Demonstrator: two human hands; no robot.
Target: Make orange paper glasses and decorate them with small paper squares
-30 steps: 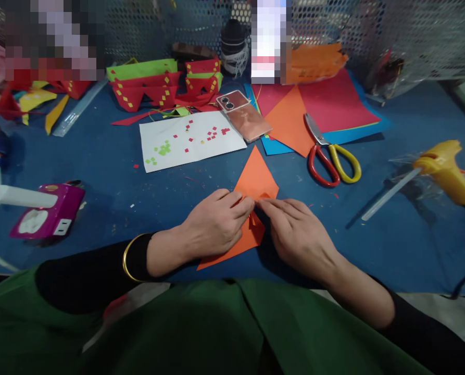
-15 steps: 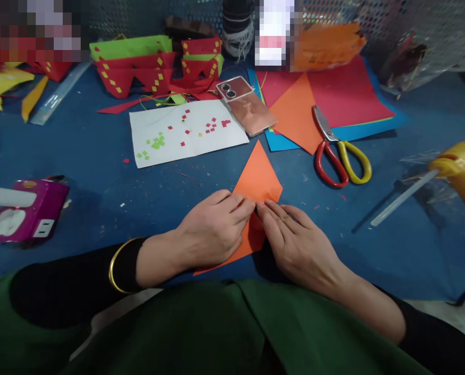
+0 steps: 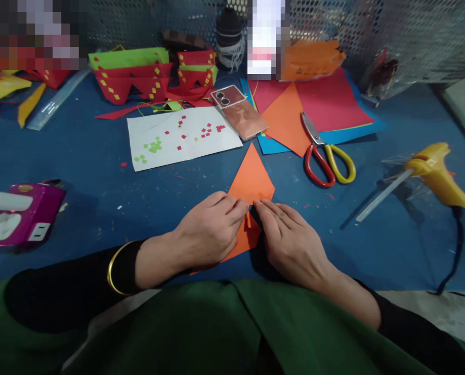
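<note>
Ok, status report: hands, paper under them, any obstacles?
Left hand and right hand on orange paper. Its middle partly hidden. Scissors apart; nothing seems in the way.

Working off a blue table (image 3: 216,179). Bearing orange paper (image 3: 251,177) at the near side, white sheet (image 3: 191,147) farther in, stacked colored sheets (image 3: 334,104), purple device (image 3: 29,221), yellow glue gun (image 3: 445,174), red-and-green cutouts (image 3: 133,78). Taking the scissors' handles (image 3: 307,162) too, plus catching small scraps (image 3: 123,164).
</note>
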